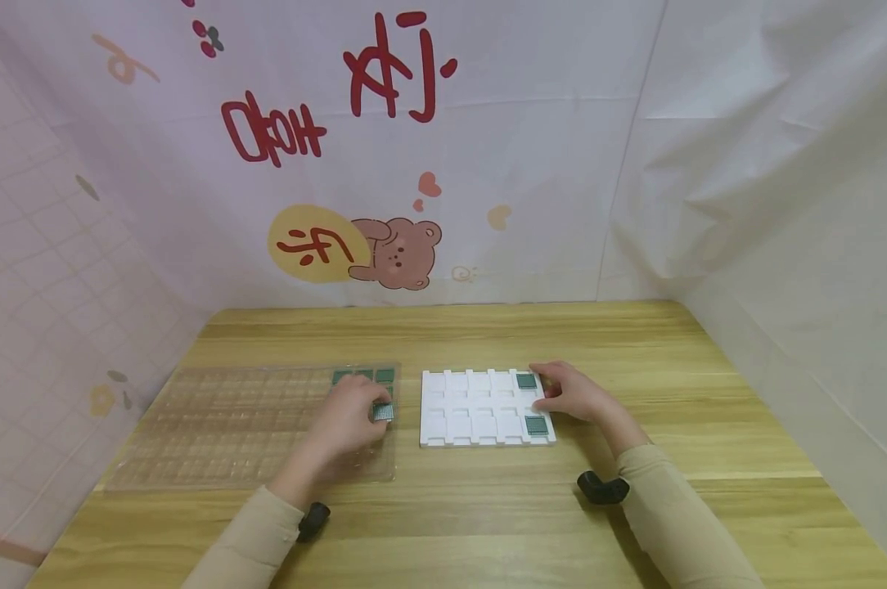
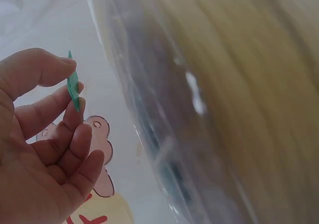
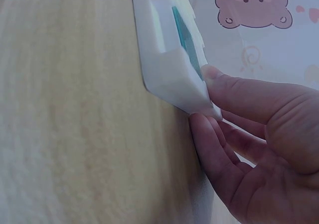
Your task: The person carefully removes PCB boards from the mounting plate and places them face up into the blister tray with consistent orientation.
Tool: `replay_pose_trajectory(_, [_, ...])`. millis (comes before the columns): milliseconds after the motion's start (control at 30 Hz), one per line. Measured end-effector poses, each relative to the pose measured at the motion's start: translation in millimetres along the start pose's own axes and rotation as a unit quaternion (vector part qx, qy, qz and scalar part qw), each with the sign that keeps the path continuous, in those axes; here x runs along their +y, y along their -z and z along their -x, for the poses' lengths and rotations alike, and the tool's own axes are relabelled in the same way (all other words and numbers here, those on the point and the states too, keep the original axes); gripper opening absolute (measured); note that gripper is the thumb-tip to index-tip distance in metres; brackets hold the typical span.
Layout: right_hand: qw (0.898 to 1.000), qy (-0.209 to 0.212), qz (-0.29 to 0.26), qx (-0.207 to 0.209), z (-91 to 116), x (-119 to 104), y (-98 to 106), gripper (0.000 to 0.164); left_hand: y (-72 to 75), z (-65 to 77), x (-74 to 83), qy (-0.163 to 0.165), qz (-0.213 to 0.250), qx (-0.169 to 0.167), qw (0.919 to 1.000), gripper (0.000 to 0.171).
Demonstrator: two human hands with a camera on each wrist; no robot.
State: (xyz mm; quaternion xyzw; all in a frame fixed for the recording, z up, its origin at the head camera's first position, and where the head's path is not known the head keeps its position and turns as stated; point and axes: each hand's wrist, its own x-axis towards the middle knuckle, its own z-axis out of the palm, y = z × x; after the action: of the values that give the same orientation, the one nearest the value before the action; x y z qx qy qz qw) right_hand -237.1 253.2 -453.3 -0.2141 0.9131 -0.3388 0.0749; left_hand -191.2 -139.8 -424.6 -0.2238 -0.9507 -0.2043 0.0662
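My left hand (image 1: pixel 346 417) pinches a small square green chip (image 1: pixel 383 411) between thumb and fingertips, over the right end of a clear plastic tray (image 1: pixel 215 429). In the left wrist view the chip (image 2: pixel 74 84) stands nearly edge-on in the grip. Several more green chips (image 1: pixel 385 375) lie in the clear tray's right end, partly hidden by the hand. My right hand (image 1: pixel 578 394) grips the right edge of a white tray (image 1: pixel 472 406), thumb on top and fingers underneath in the right wrist view. Two green chips, one far (image 1: pixel 527 381) and one near (image 1: pixel 537 425), sit in its rightmost pockets.
Both trays lie on a wooden table (image 1: pixel 480 523), the clear one left of the white one with a narrow gap between. A printed white curtain (image 1: pixel 547 147) rises behind the table and along both sides. Black wrist straps (image 1: pixel 603 488) sit near the sleeves.
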Motion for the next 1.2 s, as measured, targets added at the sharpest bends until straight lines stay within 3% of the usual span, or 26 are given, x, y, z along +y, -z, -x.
replay_pose_trajectory(300, [0.999,-0.033,0.004,-0.008,-2,-4,0,0.069,3.9,6.4,-15.1,0.0,-0.014,-0.016,0.9998,0.021])
replay_pose_trajectory(800, [1.0,-0.025,0.004,-0.007,-3,-1,0,0.069,15.2,11.4,-38.8,0.009,-0.021,-0.046,0.9987,0.023])
replay_pose_trajectory(1200, [1.0,-0.028,0.008,-0.01,-3,-2,-1,0.07,9.5,10.0,-45.2,0.022,-0.014,-0.054,0.9982,0.023])
